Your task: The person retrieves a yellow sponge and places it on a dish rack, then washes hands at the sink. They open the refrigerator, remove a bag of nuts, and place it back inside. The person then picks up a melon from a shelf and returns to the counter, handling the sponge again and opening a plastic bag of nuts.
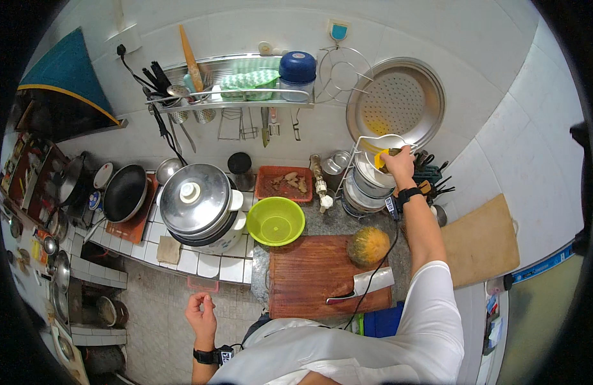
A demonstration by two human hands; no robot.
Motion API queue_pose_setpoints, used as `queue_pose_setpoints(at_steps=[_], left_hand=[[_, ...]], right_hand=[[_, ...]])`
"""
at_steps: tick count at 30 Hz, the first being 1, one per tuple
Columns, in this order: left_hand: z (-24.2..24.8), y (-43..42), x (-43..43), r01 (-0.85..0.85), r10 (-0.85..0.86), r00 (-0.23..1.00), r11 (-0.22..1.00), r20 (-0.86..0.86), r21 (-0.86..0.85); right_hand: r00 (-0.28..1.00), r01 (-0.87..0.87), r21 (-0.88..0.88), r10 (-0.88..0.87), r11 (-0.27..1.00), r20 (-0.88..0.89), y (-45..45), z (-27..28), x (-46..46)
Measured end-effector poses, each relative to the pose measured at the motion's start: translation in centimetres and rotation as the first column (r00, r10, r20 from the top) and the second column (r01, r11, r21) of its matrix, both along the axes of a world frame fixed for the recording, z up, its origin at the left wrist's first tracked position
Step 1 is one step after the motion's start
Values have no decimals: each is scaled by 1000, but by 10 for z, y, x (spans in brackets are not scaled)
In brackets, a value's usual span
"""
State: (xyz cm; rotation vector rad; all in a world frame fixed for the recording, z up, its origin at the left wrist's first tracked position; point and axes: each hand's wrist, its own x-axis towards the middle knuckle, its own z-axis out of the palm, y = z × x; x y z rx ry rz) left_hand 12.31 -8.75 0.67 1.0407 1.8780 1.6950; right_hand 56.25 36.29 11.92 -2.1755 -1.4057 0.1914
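Note:
My right hand (400, 166) reaches to the back right of the counter and grips a small yellow and dark item (382, 158), whose kind I cannot make out behind the fingers. It is above a white wire rack (358, 149) that holds stacked metal pots (366, 185). My left hand (201, 315) hangs over the floor at lower left, fingers curled in, with nothing visible in it. Before me lies a wooden cutting board (308, 276). A green and orange pumpkin (368, 246) sits on its far right part, and a cleaver (373, 281) lies nearer me.
A lime-green plastic basin (275, 221) stands behind the board, beside a lidded electric cooker (195, 192). Ginger lies in a red tray (283, 192). Another board (479, 245) leans at right. A steel steamer tray (433, 120) and a utensil shelf (258, 103) are at the wall.

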Motion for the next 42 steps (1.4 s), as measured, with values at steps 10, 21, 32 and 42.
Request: queue_pose_setpoints(at_steps=[10, 21, 32, 42], left_hand=[[4, 0, 5, 6, -7, 999, 1000, -36, -29], [7, 14, 3, 103, -111, 990, 990, -83, -94], [52, 112, 120, 871, -777, 375, 482, -505, -94], [38, 109, 225, 981, -775, -77, 53, -627, -186]], right_hand=[[997, -18, -246, 35, 969, 67, 19, -12, -6], [924, -282, 193, 212, 940, 317, -26, -29, -23], [159, -746, 264, 548, 611, -821, -342, -83, -109], [272, -424, 224, 359, 878, -893, -436, -115, -37]])
